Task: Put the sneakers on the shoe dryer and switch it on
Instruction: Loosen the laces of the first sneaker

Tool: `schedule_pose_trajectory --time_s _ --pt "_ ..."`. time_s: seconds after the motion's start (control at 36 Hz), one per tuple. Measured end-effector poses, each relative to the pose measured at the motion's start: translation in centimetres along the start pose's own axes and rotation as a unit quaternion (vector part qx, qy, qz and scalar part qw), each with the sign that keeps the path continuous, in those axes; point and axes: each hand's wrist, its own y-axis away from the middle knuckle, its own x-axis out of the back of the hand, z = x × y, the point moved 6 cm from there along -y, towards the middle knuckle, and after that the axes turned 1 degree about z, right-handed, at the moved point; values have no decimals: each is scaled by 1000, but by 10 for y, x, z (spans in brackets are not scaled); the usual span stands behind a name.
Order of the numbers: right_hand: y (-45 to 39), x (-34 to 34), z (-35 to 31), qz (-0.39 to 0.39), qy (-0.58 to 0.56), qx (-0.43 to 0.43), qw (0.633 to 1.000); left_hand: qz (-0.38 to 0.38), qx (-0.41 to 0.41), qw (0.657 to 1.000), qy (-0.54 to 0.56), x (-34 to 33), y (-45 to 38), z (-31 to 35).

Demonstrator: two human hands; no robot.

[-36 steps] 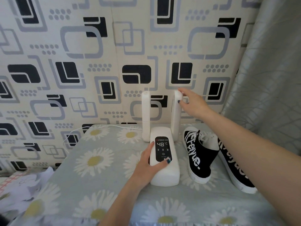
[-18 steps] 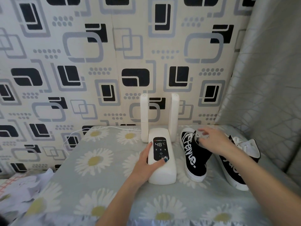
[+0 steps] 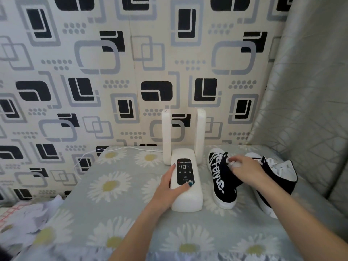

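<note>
A white shoe dryer stands mid-table with two bare upright tubes, the left one and the right one. Its black panel shows 48 °C. My left hand rests on the dryer's left side, thumb on the panel's lower edge. Two black high-top sneakers with white lettering stand to the right. My right hand grips the collar of the nearer sneaker. The far sneaker is partly hidden by my forearm.
The table carries a grey daisy-print cloth. A white power cord runs from the dryer to the left along the patterned wall. A grey curtain hangs close on the right. Crumpled fabric lies at lower left.
My right hand left the top of the right tube, came down and took hold of the nearer sneaker's collar. My left hand stayed on the dryer.
</note>
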Motion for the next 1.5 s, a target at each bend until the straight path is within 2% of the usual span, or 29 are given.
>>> schedule_pose_trajectory --time_s 0.22,0.5,0.69,0.83,0.97,1.11,1.19,1.33,1.5 --pt "10 2 2 26 -134 5 991 4 -4 1000 -3 1 0 0" --pt "26 3 -12 22 -134 95 986 -3 -3 1000 6 1 1 0" --pt "54 -2 -11 25 -193 143 970 -3 -19 999 -30 1 5 2" --pt "72 -6 -18 13 -245 170 954 25 -70 992 -103 4 8 8" --pt "90 -10 -21 -4 -248 185 951 107 -182 957 -197 4 29 35" --pt "95 -9 -15 -11 -236 178 955 102 -237 943 -210 -17 61 62" --pt "99 -8 -15 -23 -230 180 956 66 -195 954 -219 -37 71 70" --pt "112 -7 -13 -41 -246 190 949 -15 -53 982 -183 -66 80 62" --pt "134 -8 -18 -60 -299 220 927 -24 -34 985 -170 -74 95 59"
